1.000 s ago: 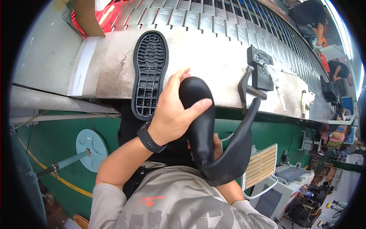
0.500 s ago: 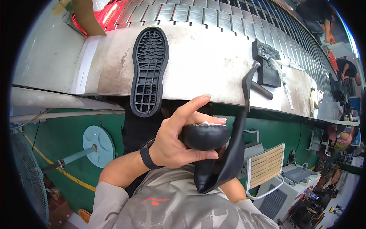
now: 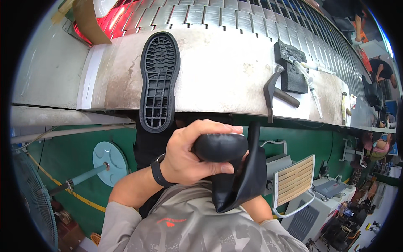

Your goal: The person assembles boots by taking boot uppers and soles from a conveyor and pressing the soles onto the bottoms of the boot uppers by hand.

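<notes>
My left hand (image 3: 189,157), with a black watch on its wrist, is wrapped around the rounded toe of a black shoe upper (image 3: 235,172) held close to my chest. The upper's loose black flaps hang down and stand up on its right side. My right forearm (image 3: 257,208) runs up behind the shoe, which hides that hand. A black rubber outsole (image 3: 158,80) lies tread-up on the worn metal workbench (image 3: 218,80), its heel end overhanging the near edge just above my left hand.
A hammer (image 3: 270,90), a black block (image 3: 290,67) and syringes (image 3: 311,80) lie on the bench to the right. A slatted conveyor (image 3: 235,12) runs behind. Below are a fan (image 3: 33,201), a teal round base (image 3: 110,163) and a wooden-slat chair (image 3: 294,178). Other people work at far right.
The shoe upper has turned from toe-up to toe pointing sideways and dropped lower. My left hand has closed around its toe. The outsole has stayed on the bench.
</notes>
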The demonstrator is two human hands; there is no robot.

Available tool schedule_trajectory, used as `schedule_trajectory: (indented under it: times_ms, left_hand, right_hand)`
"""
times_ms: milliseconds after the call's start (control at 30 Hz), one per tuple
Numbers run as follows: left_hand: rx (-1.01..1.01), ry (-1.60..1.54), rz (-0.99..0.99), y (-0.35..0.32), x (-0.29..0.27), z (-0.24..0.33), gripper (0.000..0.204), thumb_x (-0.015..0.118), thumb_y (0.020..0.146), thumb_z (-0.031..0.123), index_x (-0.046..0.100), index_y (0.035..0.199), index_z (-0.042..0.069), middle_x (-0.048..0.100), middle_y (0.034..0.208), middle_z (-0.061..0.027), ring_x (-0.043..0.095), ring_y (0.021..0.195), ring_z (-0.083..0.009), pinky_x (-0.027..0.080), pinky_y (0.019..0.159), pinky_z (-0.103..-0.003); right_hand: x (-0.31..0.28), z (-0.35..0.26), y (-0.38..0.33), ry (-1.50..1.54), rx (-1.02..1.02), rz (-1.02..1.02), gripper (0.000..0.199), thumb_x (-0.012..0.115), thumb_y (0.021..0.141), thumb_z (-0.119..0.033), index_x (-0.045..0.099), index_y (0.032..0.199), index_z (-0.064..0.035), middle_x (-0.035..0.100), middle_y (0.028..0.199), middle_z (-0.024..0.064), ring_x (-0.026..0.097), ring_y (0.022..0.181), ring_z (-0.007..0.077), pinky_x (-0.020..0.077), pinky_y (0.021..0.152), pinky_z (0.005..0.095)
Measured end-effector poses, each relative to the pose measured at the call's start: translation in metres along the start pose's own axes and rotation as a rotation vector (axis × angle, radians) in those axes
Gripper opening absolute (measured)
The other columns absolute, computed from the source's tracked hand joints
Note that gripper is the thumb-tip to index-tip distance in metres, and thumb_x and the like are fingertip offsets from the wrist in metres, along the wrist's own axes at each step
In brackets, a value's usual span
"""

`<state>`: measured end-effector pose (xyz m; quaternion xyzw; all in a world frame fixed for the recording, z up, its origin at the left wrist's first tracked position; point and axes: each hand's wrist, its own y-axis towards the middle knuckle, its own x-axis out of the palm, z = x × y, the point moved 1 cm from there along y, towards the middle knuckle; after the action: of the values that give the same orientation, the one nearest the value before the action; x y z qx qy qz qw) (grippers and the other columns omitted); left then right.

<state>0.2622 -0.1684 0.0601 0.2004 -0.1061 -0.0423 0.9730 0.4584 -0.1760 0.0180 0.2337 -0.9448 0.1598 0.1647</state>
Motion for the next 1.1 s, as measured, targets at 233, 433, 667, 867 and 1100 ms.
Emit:
schedule_trajectory:
  times_ms: [233, 433, 667, 867, 1100]
  left_hand:
    - [0.107, 0.083, -0.051, 0.021, -0.005, 0.016, 0.069, 0.095, 0.074, 0.005, 0.053, 0.128, -0.001, 0.068, 0.125, -0.0281, 0.067, 0.122, -0.0403, 0.055, 0.106, -0.052]
    - [0.353, 0.297, -0.071, 0.031, 0.013, 0.008, 0.082, 0.091, 0.078, 0.007, 0.045, 0.145, -0.002, 0.076, 0.118, -0.0175, 0.076, 0.109, -0.0310, 0.058, 0.098, -0.040]
    - [0.381, 0.249, -0.096, 0.032, 0.032, 0.000, 0.090, 0.091, 0.078, 0.007, 0.040, 0.152, -0.002, 0.075, 0.119, -0.0171, 0.075, 0.109, -0.0315, 0.059, 0.095, -0.040]
    - [0.375, 0.293, -0.103, 0.029, 0.042, 0.001, 0.078, 0.086, 0.074, 0.001, 0.052, 0.145, 0.002, 0.074, 0.122, -0.0144, 0.073, 0.110, -0.0332, 0.057, 0.097, -0.043]
    - [0.360, 0.287, 0.005, 0.021, 0.050, -0.004, 0.061, 0.086, 0.071, 0.004, 0.065, 0.127, 0.004, 0.073, 0.122, -0.0142, 0.073, 0.106, -0.0326, 0.058, 0.093, -0.043]
  right_hand:
    - [-0.081, 0.061, -0.039, -0.885, -0.156, 0.330, 0.056, 0.066, 0.101, -0.027, 0.049, 0.147, 0.0015, 0.055, 0.142, 0.0194, 0.059, 0.128, 0.0293, 0.0488, 0.106, 0.0423]
    - [-0.204, 0.129, -0.156, -1.202, 0.447, 0.541, 0.024, 0.067, 0.097, -0.018, 0.073, 0.109, 0.0009, 0.075, 0.092, 0.0230, 0.073, 0.086, 0.0289, 0.0561, 0.085, 0.0444]
    - [-0.072, -0.062, -0.087, -0.530, -0.422, 0.493, 0.055, 0.069, 0.092, -0.004, 0.050, 0.143, 0.0066, 0.052, 0.150, 0.0233, 0.055, 0.138, 0.0317, 0.0422, 0.118, 0.0414]
    - [-0.048, -0.021, -0.004, -0.537, -0.151, -0.044, 0.114, 0.093, 0.076, -0.020, 0.022, 0.164, -0.0015, 0.030, 0.167, 0.0177, 0.031, 0.155, 0.0271, 0.0258, 0.126, 0.0432]
    - [-0.072, -0.001, 0.021, -0.614, -0.276, -0.340, 0.103, 0.094, 0.073, -0.024, 0.038, 0.157, -0.0074, 0.045, 0.154, 0.0117, 0.043, 0.144, 0.0261, 0.0324, 0.122, 0.0427]
